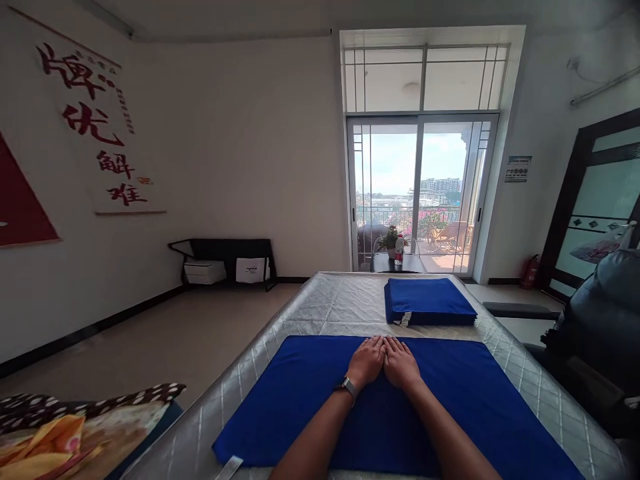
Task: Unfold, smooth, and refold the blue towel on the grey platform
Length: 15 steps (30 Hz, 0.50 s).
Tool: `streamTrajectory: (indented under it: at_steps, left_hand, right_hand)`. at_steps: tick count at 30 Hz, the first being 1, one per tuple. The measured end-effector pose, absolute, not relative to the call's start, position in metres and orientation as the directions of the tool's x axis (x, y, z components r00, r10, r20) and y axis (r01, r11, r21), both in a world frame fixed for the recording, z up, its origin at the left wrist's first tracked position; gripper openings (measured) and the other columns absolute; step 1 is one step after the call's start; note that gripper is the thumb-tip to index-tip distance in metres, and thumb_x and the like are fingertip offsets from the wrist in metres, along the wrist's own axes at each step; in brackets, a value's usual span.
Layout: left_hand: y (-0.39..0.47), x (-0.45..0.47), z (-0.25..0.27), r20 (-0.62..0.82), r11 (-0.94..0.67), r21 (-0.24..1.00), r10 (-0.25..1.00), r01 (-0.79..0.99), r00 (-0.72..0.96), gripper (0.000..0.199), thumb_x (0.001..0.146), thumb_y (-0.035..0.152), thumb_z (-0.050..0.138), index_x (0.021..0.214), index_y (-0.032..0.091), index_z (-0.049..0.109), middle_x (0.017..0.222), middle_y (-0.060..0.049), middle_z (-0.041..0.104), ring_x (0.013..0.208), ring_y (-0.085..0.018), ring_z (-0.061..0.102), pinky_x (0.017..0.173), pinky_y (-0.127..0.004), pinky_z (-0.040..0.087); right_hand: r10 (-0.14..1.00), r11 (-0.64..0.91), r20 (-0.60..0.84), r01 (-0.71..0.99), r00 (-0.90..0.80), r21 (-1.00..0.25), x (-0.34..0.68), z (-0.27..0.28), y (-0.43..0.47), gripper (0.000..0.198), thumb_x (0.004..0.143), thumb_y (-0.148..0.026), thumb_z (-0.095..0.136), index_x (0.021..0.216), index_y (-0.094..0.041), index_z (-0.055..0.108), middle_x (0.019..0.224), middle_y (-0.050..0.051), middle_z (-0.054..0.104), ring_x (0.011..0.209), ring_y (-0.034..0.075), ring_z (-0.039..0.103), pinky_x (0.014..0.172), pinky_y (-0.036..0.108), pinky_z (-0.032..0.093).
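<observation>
A blue cloth (pixel 300 393) lies spread flat on a table with a silvery quilted cover (pixel 345 300). My left hand (pixel 369 360), with a watch (pixel 349 387) on its wrist, rests flat near the cloth's far edge. Right beside it, fingertips touching, my right hand (pixel 401 363) lies flat on the same cloth. Neither hand grips anything; the fingers are stretched forward. Just beyond, to the right, sits a stack of folded blue cloths (pixel 430 298) with a white tag showing. Another white tag (pixel 230 467) sticks out at the spread cloth's near left corner.
A dark leather chair (pixel 607 313) stands close on the right. Patterned fabrics (pixel 60 440) lie at the lower left. Past the table's far end are a small dark table (pixel 395 265) with a plant and a bottle (pixel 399 249), then sliding glass doors. A black bench (pixel 225 253) stands by the wall.
</observation>
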<state>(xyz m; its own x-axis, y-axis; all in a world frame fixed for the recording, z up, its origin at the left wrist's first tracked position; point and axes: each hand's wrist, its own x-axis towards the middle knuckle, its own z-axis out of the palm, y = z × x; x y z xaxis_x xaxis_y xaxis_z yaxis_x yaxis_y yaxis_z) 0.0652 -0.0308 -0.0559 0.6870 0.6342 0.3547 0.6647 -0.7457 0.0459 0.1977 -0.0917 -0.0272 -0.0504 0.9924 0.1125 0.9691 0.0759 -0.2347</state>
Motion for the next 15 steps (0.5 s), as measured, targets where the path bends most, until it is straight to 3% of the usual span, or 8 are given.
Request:
streamTrajectory:
  at_steps: [7, 15]
  left_hand:
    - [-0.027, 0.048, -0.046, 0.248, -0.701, 0.198, 0.712, 0.685, 0.657, 0.058, 0.104, 0.043, 0.024, 0.149, 0.011, 0.042, 0.154, -0.017, 0.042, 0.145, -0.024, 0.034, 0.119, -0.044, 0.029]
    - [-0.011, -0.025, -0.040, 0.139, -0.531, 0.181, 0.847, 0.827, 0.513, 0.067, 0.102, 0.052, 0.017, 0.153, 0.014, 0.035, 0.160, -0.011, 0.032, 0.150, -0.025, 0.023, 0.122, -0.046, 0.020]
  right_hand:
    - [0.995, -0.061, 0.069, 0.984, 0.073, -0.170, 0.217, -0.026, -0.097, 0.060, 0.099, -0.044, 0.019, 0.155, -0.025, 0.031, 0.163, 0.002, 0.026, 0.150, 0.021, 0.020, 0.121, 0.044, 0.015]
    - [0.966, -0.247, 0.044, 0.957, 0.256, -0.151, 0.290, -0.036, -0.110, 0.065, 0.097, -0.046, 0.018, 0.157, -0.022, 0.025, 0.164, 0.001, 0.022, 0.151, 0.019, 0.014, 0.122, 0.041, 0.010]
